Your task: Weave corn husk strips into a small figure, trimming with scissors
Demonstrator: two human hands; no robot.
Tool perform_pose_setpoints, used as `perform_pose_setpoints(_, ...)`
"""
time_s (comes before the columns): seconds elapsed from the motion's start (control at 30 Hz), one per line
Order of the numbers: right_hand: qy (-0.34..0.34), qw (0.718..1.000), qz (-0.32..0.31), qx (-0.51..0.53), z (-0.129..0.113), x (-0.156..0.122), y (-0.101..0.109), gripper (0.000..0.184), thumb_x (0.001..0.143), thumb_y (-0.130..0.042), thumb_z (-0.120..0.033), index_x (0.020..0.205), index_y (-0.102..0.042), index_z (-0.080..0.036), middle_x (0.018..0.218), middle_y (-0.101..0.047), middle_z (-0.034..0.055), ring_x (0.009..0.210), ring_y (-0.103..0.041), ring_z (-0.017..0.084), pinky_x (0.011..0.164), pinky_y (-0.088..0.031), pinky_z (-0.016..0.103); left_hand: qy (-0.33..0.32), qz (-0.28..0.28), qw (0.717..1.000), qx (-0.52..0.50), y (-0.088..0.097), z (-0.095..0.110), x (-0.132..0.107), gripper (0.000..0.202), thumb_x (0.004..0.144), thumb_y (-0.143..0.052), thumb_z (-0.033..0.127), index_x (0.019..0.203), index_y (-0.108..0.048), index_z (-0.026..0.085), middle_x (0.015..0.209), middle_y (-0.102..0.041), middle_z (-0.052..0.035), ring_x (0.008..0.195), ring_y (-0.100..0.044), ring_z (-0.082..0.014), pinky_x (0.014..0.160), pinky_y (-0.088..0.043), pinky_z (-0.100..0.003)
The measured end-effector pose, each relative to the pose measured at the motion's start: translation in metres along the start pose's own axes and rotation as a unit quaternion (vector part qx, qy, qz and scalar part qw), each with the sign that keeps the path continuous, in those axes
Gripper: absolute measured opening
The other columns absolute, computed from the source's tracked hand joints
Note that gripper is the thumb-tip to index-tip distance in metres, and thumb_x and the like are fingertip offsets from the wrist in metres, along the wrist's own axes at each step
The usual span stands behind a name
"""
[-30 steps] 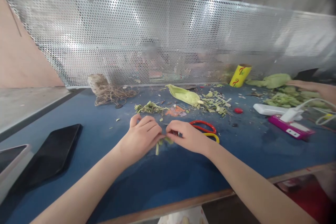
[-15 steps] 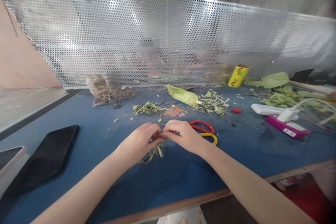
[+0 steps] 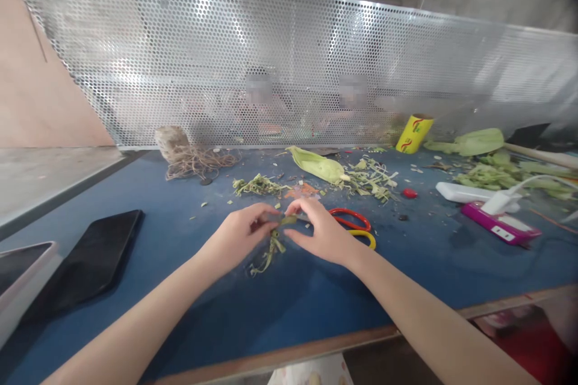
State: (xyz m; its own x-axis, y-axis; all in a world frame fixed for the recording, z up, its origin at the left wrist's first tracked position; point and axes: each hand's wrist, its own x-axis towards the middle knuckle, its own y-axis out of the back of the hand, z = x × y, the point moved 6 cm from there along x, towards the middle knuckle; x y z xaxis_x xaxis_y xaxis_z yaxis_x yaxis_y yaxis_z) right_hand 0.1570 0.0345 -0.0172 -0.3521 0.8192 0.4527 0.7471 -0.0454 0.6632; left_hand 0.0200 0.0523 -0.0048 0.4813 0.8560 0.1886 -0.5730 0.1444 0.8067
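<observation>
My left hand [image 3: 244, 230] is closed in a pinch on a bundle of narrow green husk strips [image 3: 275, 243]. The curled strips hang below its fingertips, over the blue table. Facing it, my right hand [image 3: 316, 227] has its thumb and forefinger apart at the upper end of the strips. A short flat piece of the green strip lies between the two hands. Just beyond my right wrist are scissors [image 3: 351, 218] with one red and one yellow handle; their blades are mostly hidden by that hand.
A pale green husk [image 3: 318, 165] and shredded strips [image 3: 257, 185] lie behind the hands. Tangled twine [image 3: 198, 162] is back left, a black phone [image 3: 90, 264] left. A yellow roll [image 3: 414, 133] and purple power strip [image 3: 499, 222] stand right. A perforated metal screen [image 3: 289, 60] bounds the back.
The fingertips of both hands were together; now my right thumb and forefinger have spread apart. More of the green strips shows between the hands. The view has shifted slightly.
</observation>
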Motion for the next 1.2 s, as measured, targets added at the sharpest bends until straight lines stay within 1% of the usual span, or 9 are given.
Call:
perform_pose_setpoints(0.07,-0.016,0.999,-0.010,-0.029,0.003,0.000,-0.003,0.024,0.075,-0.058,-0.031,0.097,-0.051,-0.022,0.102,-0.056,0.0063,0.100,-0.047,0.022,0.085,-0.036,0.038,-0.008,0.022,0.999,-0.031,0.003,0.000,0.000,0.025,0.080,-0.045,0.031,0.098,-0.057,0.018,0.066,-0.058,0.0017,0.057,-0.053,-0.0117,0.058,-0.044,-0.023)
perform_pose_setpoints(0.13,-0.011,0.999,-0.018,-0.048,0.003,0.001,-0.005,0.022,0.076,-0.058,-0.032,0.095,-0.054,-0.022,0.102,-0.057,0.0058,0.102,-0.046,0.023,0.087,-0.034,0.039,-0.024,0.025,0.998,-0.051,0.003,0.000,0.000,0.026,0.080,-0.046,0.031,0.101,-0.056,0.018,0.066,-0.057,0.0023,0.058,-0.054,-0.0112,0.058,-0.044,-0.022)
perform_pose_setpoints(0.4,0.027,0.997,-0.043,-0.058,-0.007,0.000,-0.004,0.023,0.081,-0.050,-0.022,0.103,-0.057,-0.024,0.101,-0.059,0.0044,0.098,-0.048,0.020,0.088,-0.031,0.038,-0.093,-0.002,0.995,-0.026,-0.003,0.003,0.000,0.031,0.083,-0.046,0.023,0.112,-0.052,0.018,0.078,-0.062,0.0000,0.062,-0.055,-0.0104,0.061,-0.046,-0.022)
perform_pose_setpoints(0.53,0.034,0.998,-0.032,-0.033,-0.001,0.003,-0.004,0.020,0.080,-0.051,-0.018,0.097,-0.061,-0.024,0.096,-0.062,0.0035,0.096,-0.050,0.020,0.087,-0.033,0.037,-0.205,0.028,0.976,0.073,-0.001,0.007,-0.002,0.030,0.084,-0.045,0.020,0.112,-0.055,0.015,0.078,-0.062,-0.0045,0.071,-0.055,-0.0140,0.067,-0.046,-0.026)
perform_pose_setpoints(0.67,0.019,0.999,-0.012,0.033,0.008,0.006,-0.003,0.014,0.078,-0.054,-0.016,0.086,-0.064,-0.022,0.089,-0.064,0.0033,0.089,-0.054,0.018,0.084,-0.037,0.033,-0.324,0.043,0.930,0.170,-0.002,0.016,-0.010,0.031,0.087,-0.040,0.019,0.113,-0.055,0.011,0.079,-0.061,-0.0086,0.077,-0.053,-0.0170,0.071,-0.046,-0.029)
perform_pose_setpoints(0.8,-0.029,0.993,-0.024,0.113,0.013,0.007,-0.004,0.011,0.075,-0.054,-0.017,0.079,-0.065,-0.019,0.086,-0.062,0.0042,0.085,-0.055,0.017,0.079,-0.041,0.030,-0.371,0.037,0.891,0.261,-0.006,0.025,-0.017,0.038,0.087,-0.034,0.009,0.124,-0.045,0.010,0.077,-0.061,-0.0084,0.077,-0.050,-0.0177,0.072,-0.046,-0.029)
perform_pose_setpoints(0.9,-0.068,0.974,-0.066,0.204,0.015,0.005,-0.008,0.012,0.074,-0.055,-0.021,0.081,-0.065,-0.019,0.086,-0.061,0.0035,0.083,-0.056,0.017,0.077,-0.042,0.030,-0.386,0.046,0.880,0.273,-0.005,0.029,-0.021,0.039,0.087,-0.030,0.007,0.122,-0.047,0.010,0.074,-0.060,-0.0081,0.077,-0.050,-0.0176,0.073,-0.046,-0.028)
perform_pose_setpoints(1.03,-0.090,0.931,-0.110,0.337,0.017,0.001,-0.012,0.020,0.070,-0.060,-0.022,0.090,-0.067,-0.022,0.092,-0.063,0.0025,0.089,-0.055,0.018,0.081,-0.041,0.031,-0.390,0.075,0.879,0.263,-0.002,0.030,-0.023,0.038,0.089,-0.029,0.010,0.119,-0.050,0.010,0.072,-0.059,-0.0078,0.076,-0.051,-0.0172,0.073,-0.047,-0.028)
perform_pose_setpoints(1.2,-0.092,0.917,-0.114,0.371,0.015,-0.001,-0.012,0.023,0.072,-0.062,-0.030,0.093,-0.067,-0.021,0.094,-0.063,0.0042,0.092,-0.055,0.019,0.085,-0.040,0.034,-0.392,0.100,0.876,0.262,0.001,0.034,-0.026,0.034,0.089,-0.031,0.012,0.112,-0.056,0.012,0.069,-0.060,-0.0067,0.073,-0.052,-0.0151,0.069,-0.047,-0.026)
